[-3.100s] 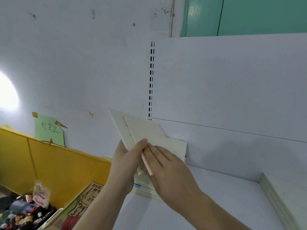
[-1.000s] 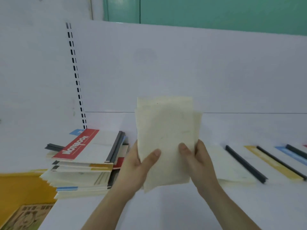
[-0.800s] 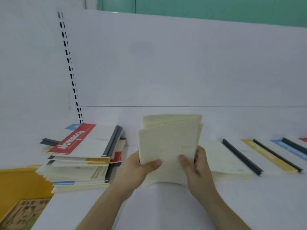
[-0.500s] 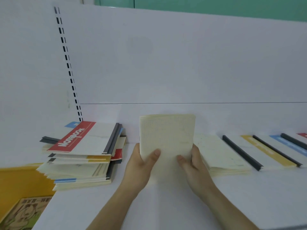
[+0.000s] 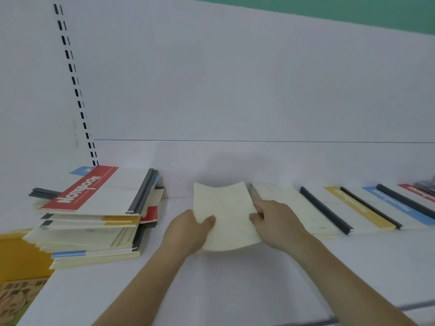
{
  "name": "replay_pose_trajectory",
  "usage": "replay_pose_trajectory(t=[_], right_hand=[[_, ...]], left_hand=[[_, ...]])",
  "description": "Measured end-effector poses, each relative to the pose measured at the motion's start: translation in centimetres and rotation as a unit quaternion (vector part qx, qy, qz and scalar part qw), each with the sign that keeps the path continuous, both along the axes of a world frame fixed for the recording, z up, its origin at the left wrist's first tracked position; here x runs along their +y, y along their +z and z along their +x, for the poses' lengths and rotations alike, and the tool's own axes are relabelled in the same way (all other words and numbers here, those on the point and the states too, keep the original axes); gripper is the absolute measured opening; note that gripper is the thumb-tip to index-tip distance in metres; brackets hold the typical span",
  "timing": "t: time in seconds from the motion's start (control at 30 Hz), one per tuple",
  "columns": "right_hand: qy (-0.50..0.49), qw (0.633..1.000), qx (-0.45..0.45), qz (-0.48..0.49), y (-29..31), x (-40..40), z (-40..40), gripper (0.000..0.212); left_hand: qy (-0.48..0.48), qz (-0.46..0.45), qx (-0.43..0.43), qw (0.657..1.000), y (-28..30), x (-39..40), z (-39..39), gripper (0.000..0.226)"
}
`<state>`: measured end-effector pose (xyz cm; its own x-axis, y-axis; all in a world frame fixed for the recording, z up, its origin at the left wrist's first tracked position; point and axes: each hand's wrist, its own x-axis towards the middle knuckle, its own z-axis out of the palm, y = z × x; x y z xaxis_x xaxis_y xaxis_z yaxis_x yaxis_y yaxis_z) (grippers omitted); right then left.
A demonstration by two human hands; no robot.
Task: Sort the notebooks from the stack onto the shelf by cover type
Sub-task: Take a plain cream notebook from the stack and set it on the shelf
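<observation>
A plain cream notebook (image 5: 226, 212) lies low over the white shelf (image 5: 235, 290), its cover slightly bowed. My left hand (image 5: 188, 229) grips its left edge with the thumb on top. My right hand (image 5: 275, 220) grips its right edge. To the left stands a messy stack of notebooks (image 5: 94, 217), topped by a red-banded one marked NOTEBOOK (image 5: 98, 191). Just right of the held notebook lies a cream pile with a dark spine (image 5: 303, 208), then a yellow-banded (image 5: 357, 208), a blue-banded (image 5: 397, 203) and a red-banded notebook (image 5: 416, 192).
The shelf's white back panel (image 5: 235, 90) rises close behind, with a slotted upright (image 5: 73, 76) at the left. A yellow bin wall (image 5: 18, 257) and a printed cardboard box (image 5: 14, 300) sit below the shelf's left end.
The view swung from the shelf's left part to the sorted row. Both hands lowered the cream notebook from upright to nearly flat on the shelf, beside the cream pile.
</observation>
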<state>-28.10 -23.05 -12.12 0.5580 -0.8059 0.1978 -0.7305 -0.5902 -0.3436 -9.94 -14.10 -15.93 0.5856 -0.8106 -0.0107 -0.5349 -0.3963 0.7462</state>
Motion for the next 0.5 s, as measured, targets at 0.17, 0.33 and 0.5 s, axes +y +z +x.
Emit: replay_pose_trajectory(t=[0.17,0.33,0.5], right_hand=[[0.003,0.998,0.070,0.005,0.0,-2.2,0.8,0.011],[0.010,0.990,0.137,-0.014,-0.6,-4.0,1.6,0.020],[0.042,0.980,0.178,-0.075,-1.1,-4.6,1.6,0.022]], left_hand=[[0.025,0.054,-0.079,0.995,-0.7,-2.1,-0.5,0.049],[0.019,0.159,-0.232,0.959,-0.3,-3.4,-1.2,0.053],[0.027,0.213,-0.292,0.932,0.0,-4.0,-1.8,0.062]])
